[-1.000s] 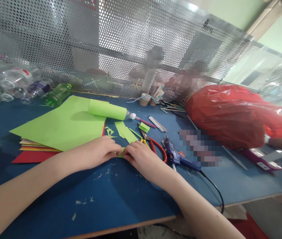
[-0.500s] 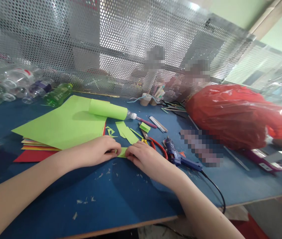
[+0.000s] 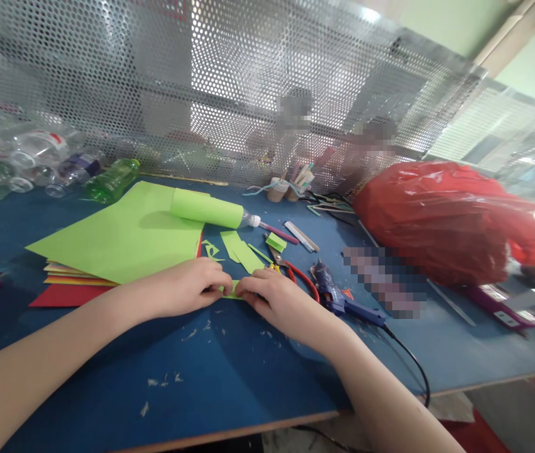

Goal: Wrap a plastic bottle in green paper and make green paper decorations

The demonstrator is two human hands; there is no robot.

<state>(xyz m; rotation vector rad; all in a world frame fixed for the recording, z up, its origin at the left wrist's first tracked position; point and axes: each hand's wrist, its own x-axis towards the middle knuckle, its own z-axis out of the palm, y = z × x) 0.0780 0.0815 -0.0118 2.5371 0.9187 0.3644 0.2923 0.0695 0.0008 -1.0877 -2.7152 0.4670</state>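
Between my two hands lies a small strip of green paper (image 3: pixel 234 290) on the blue table. My left hand (image 3: pixel 196 285) pinches its left end with curled fingers. My right hand (image 3: pixel 279 299) has its fingers closed on the right end, close to the left fingertips. Much of the strip is hidden under the fingers. Just beyond are cut green paper pieces (image 3: pixel 243 251), a small folded green piece (image 3: pixel 276 242) and red-handled scissors (image 3: pixel 302 277). A bottle wrapped in green paper (image 3: pixel 208 209) rests on a stack of coloured paper (image 3: pixel 121 236).
A blue glue gun (image 3: pixel 337 296) with a black cord lies right of my right hand. A big red plastic bag (image 3: pixel 437 220) fills the right side. Plastic bottles (image 3: pixel 41 151) stand at the far left, before a perforated metal screen (image 3: pixel 163 94). Cups with sticks (image 3: pixel 290 185) are at the back.
My right hand has shifted very slightly left, and less of the green strip shows between the hands. The whole view has moved a little; the other things stay put.
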